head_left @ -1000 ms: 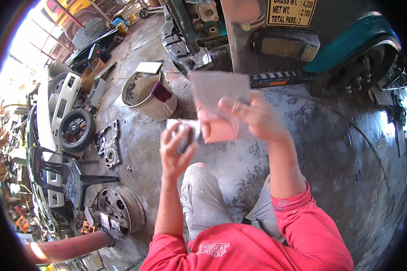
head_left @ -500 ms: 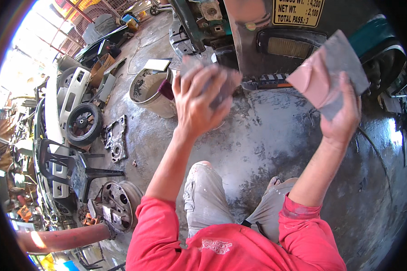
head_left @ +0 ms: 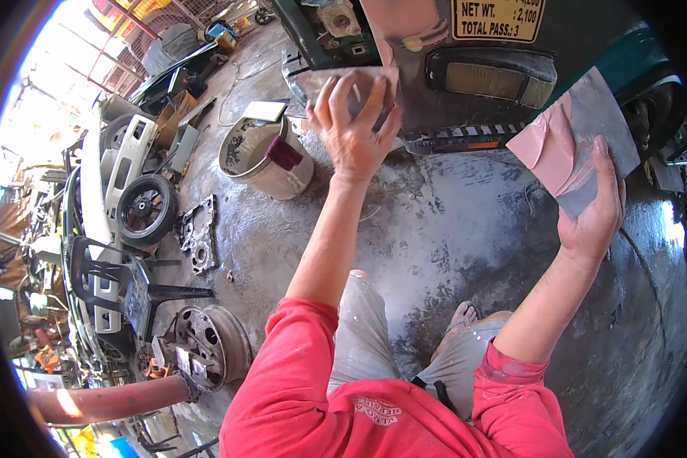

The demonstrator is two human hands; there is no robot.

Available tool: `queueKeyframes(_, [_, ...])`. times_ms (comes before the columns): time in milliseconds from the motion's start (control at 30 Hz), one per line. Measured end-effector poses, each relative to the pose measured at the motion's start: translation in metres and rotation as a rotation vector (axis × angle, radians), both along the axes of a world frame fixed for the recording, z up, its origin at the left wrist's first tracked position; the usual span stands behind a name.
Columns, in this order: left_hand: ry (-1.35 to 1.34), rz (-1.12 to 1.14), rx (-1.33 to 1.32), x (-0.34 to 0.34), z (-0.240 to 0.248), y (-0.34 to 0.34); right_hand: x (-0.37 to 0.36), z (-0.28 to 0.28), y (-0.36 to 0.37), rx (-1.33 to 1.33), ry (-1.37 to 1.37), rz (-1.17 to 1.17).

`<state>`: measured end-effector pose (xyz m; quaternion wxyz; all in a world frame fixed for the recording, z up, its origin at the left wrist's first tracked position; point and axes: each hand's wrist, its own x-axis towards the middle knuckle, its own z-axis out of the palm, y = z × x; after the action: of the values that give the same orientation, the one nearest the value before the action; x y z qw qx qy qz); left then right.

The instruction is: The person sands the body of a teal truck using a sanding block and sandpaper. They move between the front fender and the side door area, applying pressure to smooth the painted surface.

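Note:
My left hand (head_left: 353,126) is raised with its fingers spread over a thin, flat filler spreader (head_left: 320,82), gripping it. The spreader reaches the edge of a dark vehicle panel (head_left: 412,99); whether it touches is hard to tell. Smoothed pink filler (head_left: 404,19) covers part of that panel above. Out to the right, my right hand (head_left: 594,210) holds a grey flat plate (head_left: 604,114) by its lower corner, thumb on top. A thick smear of pink body filler (head_left: 546,145) lies on the plate's left half.
A lamp (head_left: 490,80) is set in the panel, above a black step (head_left: 466,139). Left of my forearm stands a bucket (head_left: 282,179) with a dark red cloth (head_left: 284,154) over its rim. A wheel (head_left: 145,210), a chair (head_left: 137,298) and a steel rim (head_left: 225,347) crowd the left.
My left hand has gone up and right with the spreader, to the panel's edge. My right hand has shifted slightly right and down with the plate.

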<state>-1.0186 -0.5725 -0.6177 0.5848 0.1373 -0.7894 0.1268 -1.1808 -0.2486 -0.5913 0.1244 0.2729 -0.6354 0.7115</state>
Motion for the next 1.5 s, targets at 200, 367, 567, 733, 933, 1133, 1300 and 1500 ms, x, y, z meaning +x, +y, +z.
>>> queueKeyframes(200, [-0.083,0.124,0.039,0.03,0.028,0.005,-0.005,-0.001,0.008,0.158,0.237,-0.084])
queueKeyframes(367, [-0.165,0.157,-0.041,0.025,0.064,0.007,-0.01,-0.002,0.01,0.087,0.154,-0.039])
queueKeyframes(567, [-0.333,0.147,-0.176,0.021,0.056,0.011,-0.013,-0.004,0.017,0.292,0.451,-0.142])
queueKeyframes(733, [-0.444,0.197,-0.088,0.038,0.056,0.018,-0.012,-0.003,0.02,0.217,0.385,-0.084])
queueKeyframes(933, [-0.329,0.232,-0.161,0.041,0.088,0.017,-0.009,0.0,0.014,0.031,0.084,0.031])
queueKeyframes(1133, [-0.334,0.23,-0.192,0.029,0.076,0.002,-0.006,-0.003,0.014,0.119,0.18,0.015])
queueKeyframes(1300, [-0.447,0.154,-0.029,0.045,0.069,0.024,0.005,0.008,0.003,0.155,0.107,-0.084])
queueKeyframes(1500, [-0.249,-1.133,0.919,0.076,0.078,0.087,0.052,0.023,-0.048,-0.153,-0.637,0.388])
